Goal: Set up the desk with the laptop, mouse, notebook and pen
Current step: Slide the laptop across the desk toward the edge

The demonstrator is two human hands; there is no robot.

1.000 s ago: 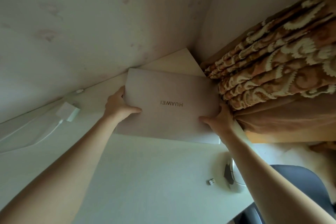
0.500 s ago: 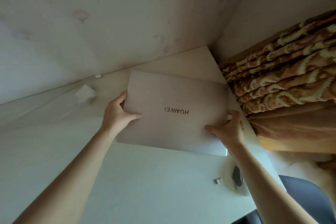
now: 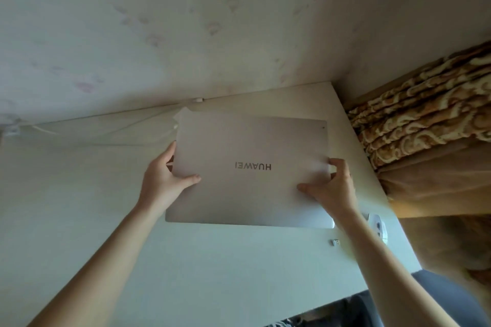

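Observation:
A closed silver laptop with an upside-down logo lies at the back middle of the white desk. My left hand grips its left edge, thumb on the lid. My right hand grips its right edge, thumb on the lid too. A white mouse sits by the desk's right edge, partly hidden behind my right forearm. A small USB dongle lies just left of it. No notebook or pen is in view.
A white charger block peeks out behind the laptop's back left corner, and its cable runs left along the wall. A patterned brown curtain hangs right of the desk. A dark chair stands at the lower right.
The laptop has come toward the desk's middle, away from the right corner, with both hands on its edges. The view has swung, so more of the desk's right side shows.

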